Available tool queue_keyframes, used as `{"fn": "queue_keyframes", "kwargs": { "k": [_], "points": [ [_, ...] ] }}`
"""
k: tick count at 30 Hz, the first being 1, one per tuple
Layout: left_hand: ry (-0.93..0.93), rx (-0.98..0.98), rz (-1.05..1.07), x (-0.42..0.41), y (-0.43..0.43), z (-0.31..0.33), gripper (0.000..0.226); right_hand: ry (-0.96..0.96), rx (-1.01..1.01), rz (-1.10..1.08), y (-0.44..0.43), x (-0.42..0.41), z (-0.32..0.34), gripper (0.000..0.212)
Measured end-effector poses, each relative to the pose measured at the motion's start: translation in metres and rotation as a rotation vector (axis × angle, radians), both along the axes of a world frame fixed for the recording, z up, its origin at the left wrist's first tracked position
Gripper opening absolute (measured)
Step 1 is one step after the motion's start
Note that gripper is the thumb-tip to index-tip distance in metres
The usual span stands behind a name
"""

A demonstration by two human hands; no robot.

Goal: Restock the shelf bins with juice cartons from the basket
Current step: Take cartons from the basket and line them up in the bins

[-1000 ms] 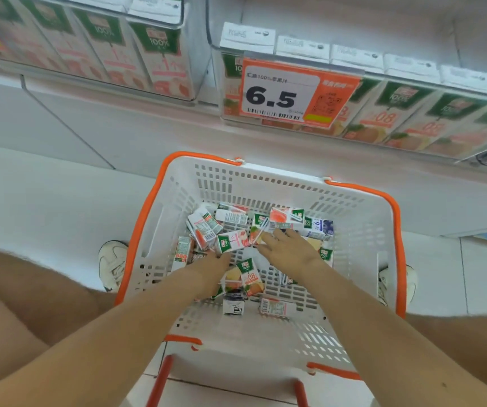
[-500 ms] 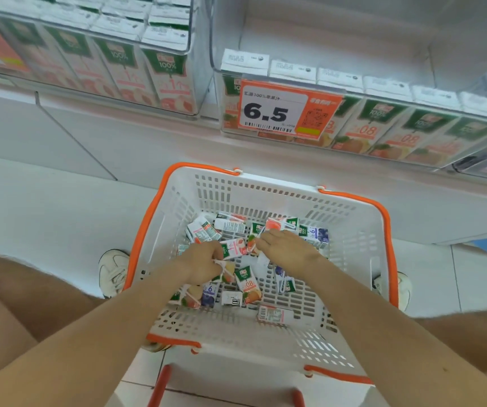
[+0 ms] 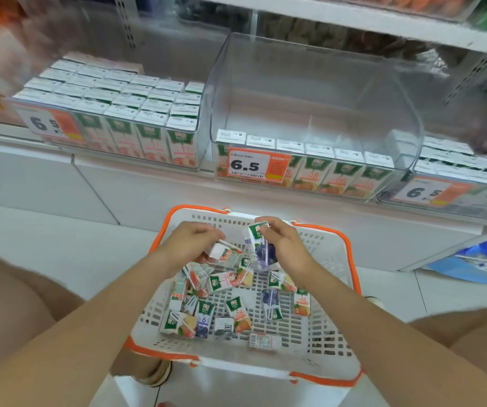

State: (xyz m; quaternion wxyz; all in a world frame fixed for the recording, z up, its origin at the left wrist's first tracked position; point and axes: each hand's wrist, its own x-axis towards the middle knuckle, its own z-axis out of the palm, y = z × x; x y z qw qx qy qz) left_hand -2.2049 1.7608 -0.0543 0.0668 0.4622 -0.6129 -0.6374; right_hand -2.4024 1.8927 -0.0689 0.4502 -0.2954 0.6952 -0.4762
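While both hands had lain low in the pile 0.5 s earlier, at this moment they stood lifted near the basket's far rim, each w/ one carton. L to R:

- **Left bin** [image 3: 113, 113]: packed w/ upright red-fruit stock, no gap visible.
- **Left hand** [image 3: 189, 245]: fingers curled round a red-label carton [image 3: 225, 254], which was tilted just above the pile, white end toward the viewer.
- **Blue-label carton** [image 3: 261, 249]: roughly upright, pinched near its top by the right hand [image 3: 284, 248]. The hands were close together but not touching.
- **Centre bin** [image 3: 309, 83]: clear-walled, w/ only a front row of orange-fruit stock behind the 6.5 price tag [image 3: 248, 166]. The space behind that row was bare.
- **Basket** [image 3: 352, 259]: white w/ orange rim, on the floor below the shelf. Many loose cartons [image 3: 236, 309] of mixed labels were left on its bottom.
- **Right bin** [image 3: 456, 168]: partly in view and blurred. It appeared well filled, but the label type could not be told.
- **Blue pack** [image 3: 483, 259]: far right, on the floor.

Reading: the pick step appeared done. The view had also tilted up toward the shelf vs. earlier, so placing was prob. next. The red-label carton matched the left bin, which looked full. The blue-label carton matched neither the left nor the centre bin, so its home bin was prob. elsewhere. The centre bin had the most room, yet neither held carton suited it. Much restocking remained.
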Motion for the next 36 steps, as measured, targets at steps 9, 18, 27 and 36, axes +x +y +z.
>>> {"fn": "queue_keyframes", "kwargs": {
  "k": [9,18,27,36],
  "points": [
    [0.152,0.040,-0.292,0.005,0.001,0.090,0.050,-0.128,-0.001,-0.028,0.016,0.026,0.127,0.041],
    [0.091,-0.485,-0.188,-0.018,0.015,0.152,0.021,0.240,-0.083,-0.047,0.026,0.006,0.189,0.028],
    [0.279,-0.610,-0.112,-0.036,0.004,0.180,0.014,0.203,-0.102,-0.201,0.010,-0.006,0.192,0.035],
    [0.184,-1.232,-0.169,-0.060,-0.035,0.220,0.028,0.486,-0.383,-0.234,-0.030,-0.025,0.217,0.035]
  ]
}}
